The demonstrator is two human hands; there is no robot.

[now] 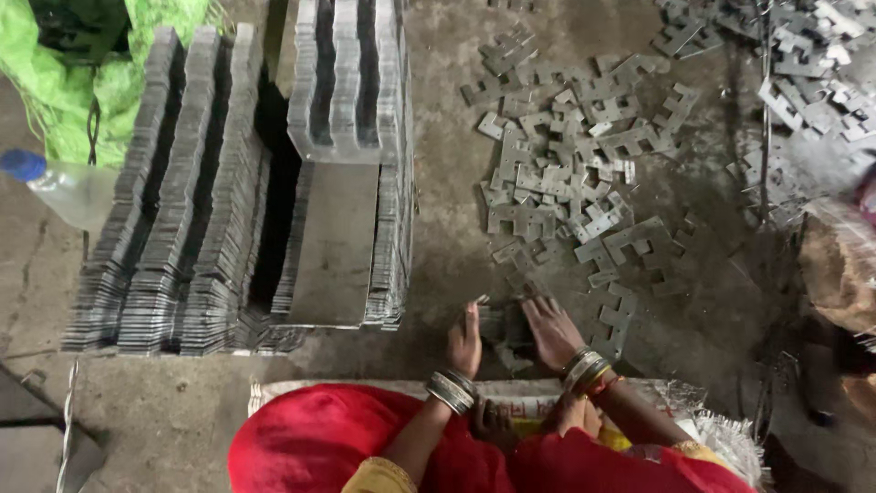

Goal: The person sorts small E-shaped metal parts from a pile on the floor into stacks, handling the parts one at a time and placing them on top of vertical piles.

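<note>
Left hand (pixel 464 345): on the floor, its grip closed on one side of a small bunch of metal plates (pixel 502 330).
Right hand (pixel 551 330): pressed on the other side of the same bunch, fingers spread, holding it too.
Bunch: on the concrete floor (pixel 438 228), just in front of the knees.
Loose plates (pixel 570 173): flat notched metal pieces scattered beyond the hands.
Stacks (pixel 246 192): tall neat rows of plates to the left.
Bottle (pixel 59 187): clear plastic, blue cap, lying far left by a green sack (pixel 73 82).
Wrists: wearing bangles (pixel 449 391).
</note>
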